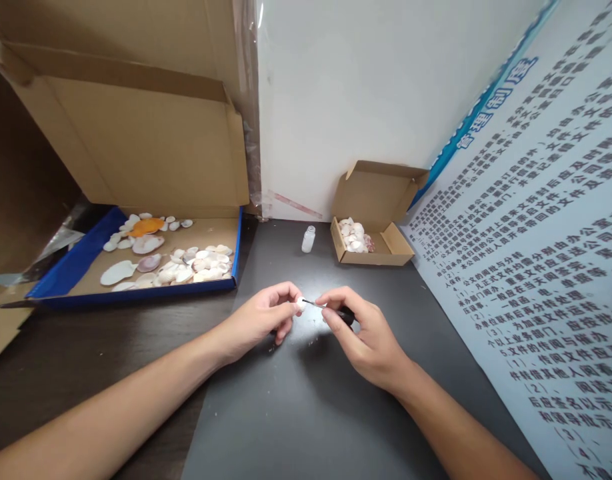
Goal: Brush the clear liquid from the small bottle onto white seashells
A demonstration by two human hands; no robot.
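Note:
My left hand pinches a small white shell between thumb and forefinger, above the grey mat. From the right, my right hand grips the black handle of a thin, dark-stemmed tool. The tool's stem points left, and its tip is at the shell, apparently touching it. Whether that tip ends in bristles or a point is too small to tell. Beyond both hands a small translucent bottle stands uncapped on the mat.
A small cardboard box holding white shells stands open at the back right. To the left lies a larger blue-edged box with several shells inside. Small white crumbs dot the grey mat. A printed board borders the right side.

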